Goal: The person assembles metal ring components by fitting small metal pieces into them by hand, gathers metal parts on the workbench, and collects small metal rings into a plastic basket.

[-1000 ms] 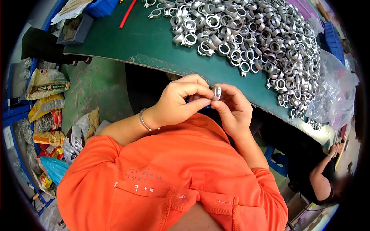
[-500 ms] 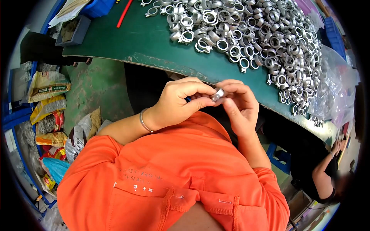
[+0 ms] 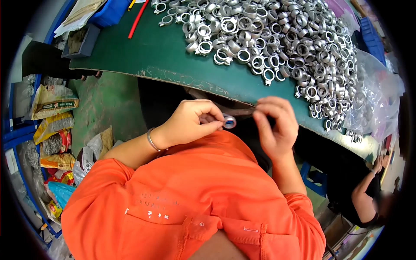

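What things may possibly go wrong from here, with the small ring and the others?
The ring, held only by the left hand in front of the table, might slip and drop. Some loose rings lie near the table's edge; a bump from the right hand could knock them off.

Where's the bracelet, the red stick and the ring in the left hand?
Bracelet (image 3: 149, 138): head view, its outer curve.
Red stick (image 3: 138, 20): head view, its middle.
Held ring (image 3: 230, 117): head view, its upper rim.
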Tool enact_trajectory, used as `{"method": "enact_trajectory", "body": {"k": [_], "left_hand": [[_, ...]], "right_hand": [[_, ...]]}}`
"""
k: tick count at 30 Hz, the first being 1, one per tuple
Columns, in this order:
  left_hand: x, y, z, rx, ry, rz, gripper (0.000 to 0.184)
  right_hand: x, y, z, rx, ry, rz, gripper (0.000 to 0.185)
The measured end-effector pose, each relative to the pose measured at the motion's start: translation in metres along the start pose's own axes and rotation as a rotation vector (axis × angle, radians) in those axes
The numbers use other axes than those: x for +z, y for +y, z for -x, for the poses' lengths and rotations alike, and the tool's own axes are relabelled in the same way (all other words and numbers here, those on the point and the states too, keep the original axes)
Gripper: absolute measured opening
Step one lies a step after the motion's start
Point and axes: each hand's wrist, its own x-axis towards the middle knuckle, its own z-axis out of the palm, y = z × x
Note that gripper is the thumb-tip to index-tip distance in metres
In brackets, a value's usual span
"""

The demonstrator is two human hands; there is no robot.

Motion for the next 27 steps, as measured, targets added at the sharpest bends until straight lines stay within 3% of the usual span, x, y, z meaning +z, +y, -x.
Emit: {"method": "enact_trajectory", "body": {"k": [2, 5, 9, 15, 17, 19, 21, 23, 25, 27], "left_hand": [[0.002, -0.018, -0.002, -0.112, 0.053, 0.009, 0.006], [0.009, -0.036, -0.009, -0.238, 0.133, 0.072, 0.005], [0.011, -0.028, -0.005, 0.194, 0.151, -0.042, 0.008], [0.009, -0.014, -0.005, 0.383, 0.206, -0.233, 0.012], [0.008, -0.012, -0.007, 0.542, 0.234, -0.333, 0.013], [0.009, -0.011, -0.007, 0.544, 0.229, -0.326, 0.014], [0.009, -0.013, -0.008, 0.549, 0.226, -0.322, 0.015], [0.008, -0.024, -0.01, 0.482, 0.269, -0.41, 0.014], [0.007, -0.029, -0.012, 0.416, 0.244, -0.439, 0.015], [0.012, -0.027, -0.012, 0.212, 0.267, -0.427, 0.019]], "right_hand": [[-0.008, 0.011, -0.006, 0.031, 0.052, 0.247, 0.016], [-0.008, 0.024, -0.018, 0.086, 0.05, 0.346, 0.02], [-0.002, 0.032, -0.021, 0.034, 0.001, 0.52, 0.023], [-0.003, 0.032, -0.014, 0.065, -0.004, 0.437, 0.02], [-0.005, 0.029, -0.013, 0.078, -0.012, 0.404, 0.021], [-0.004, 0.022, -0.013, 0.242, 0.018, 0.326, 0.025], [-0.006, 0.031, -0.009, 0.179, 0.004, 0.409, 0.027], [-0.009, 0.032, -0.009, 0.114, -0.002, 0.498, 0.029], [-0.011, 0.023, -0.012, 0.242, -0.025, 0.392, 0.032], [-0.011, 0.027, -0.006, 0.316, -0.016, 0.307, 0.033]]}}
